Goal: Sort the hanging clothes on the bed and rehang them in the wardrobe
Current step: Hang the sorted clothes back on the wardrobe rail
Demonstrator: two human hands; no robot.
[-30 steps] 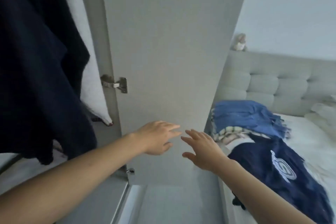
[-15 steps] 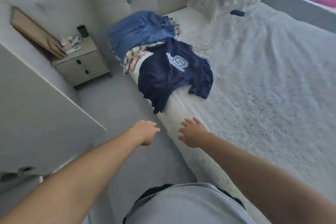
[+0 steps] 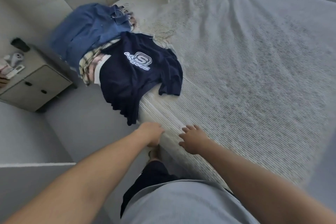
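Currently your left hand (image 3: 151, 133) and right hand (image 3: 193, 139) hover empty, grip open, over the bed (image 3: 254, 71) edge, just short of the navy shirt (image 3: 134, 71).

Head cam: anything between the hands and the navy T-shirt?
Nothing. In the head view only a bare strip of white bedspread separates the left hand and right hand from the navy T-shirt. Both hands are empty.
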